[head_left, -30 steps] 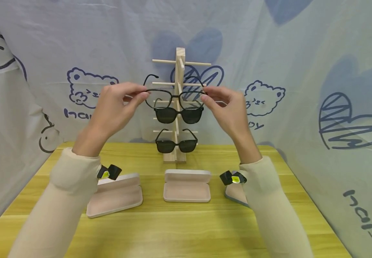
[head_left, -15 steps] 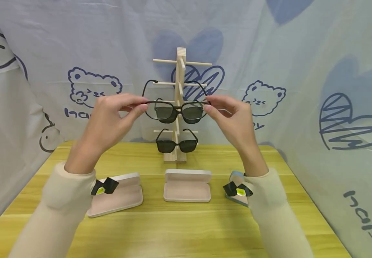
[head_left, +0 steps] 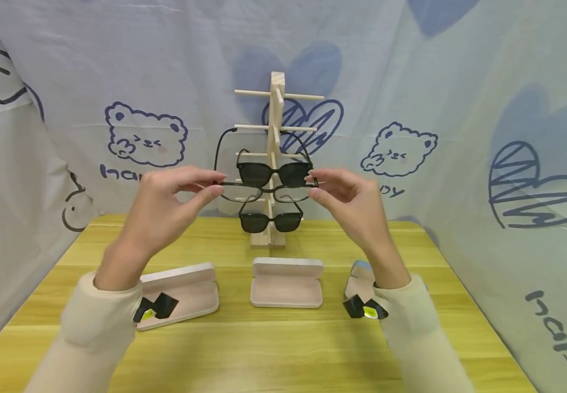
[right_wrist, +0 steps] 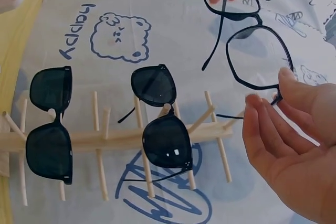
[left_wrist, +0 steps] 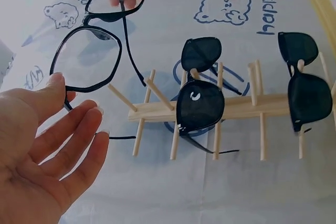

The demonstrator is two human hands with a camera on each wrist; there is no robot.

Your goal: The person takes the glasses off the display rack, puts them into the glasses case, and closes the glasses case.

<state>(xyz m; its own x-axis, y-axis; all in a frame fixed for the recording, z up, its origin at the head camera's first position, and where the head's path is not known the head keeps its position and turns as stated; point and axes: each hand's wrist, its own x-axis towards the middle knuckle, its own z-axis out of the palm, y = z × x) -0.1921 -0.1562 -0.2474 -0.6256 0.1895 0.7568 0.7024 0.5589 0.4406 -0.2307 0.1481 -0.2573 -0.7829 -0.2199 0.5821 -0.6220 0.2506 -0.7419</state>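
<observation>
Black-framed eyeglasses (head_left: 266, 190) with clear lenses are held up in front of a wooden display stand (head_left: 277, 109), temples pointing toward it. My left hand (head_left: 165, 204) pinches the left end of the frame between thumb and fingers, and my right hand (head_left: 354, 204) pinches the right end. In the left wrist view the eyeglasses (left_wrist: 86, 59) stand apart from the upper sunglasses (left_wrist: 200, 106). Two pairs of dark sunglasses sit on the stand: the upper pair (head_left: 293, 174) on middle pegs, the lower pair (head_left: 254, 222) near the base.
On the yellow wood-grain table (head_left: 264, 355) lie three opened glasses cases: a left case (head_left: 195, 300), a middle case (head_left: 286, 292) and a right case (head_left: 359, 284), partly hidden by my right wrist. A patterned cloth (head_left: 190, 54) hangs behind and at both sides.
Both hands have lowered the eyeglasses, from above the upper sunglasses to a level between the two sunglasses pairs. The frame has tilted so its lenses look flatter. The stand and cases stay put.
</observation>
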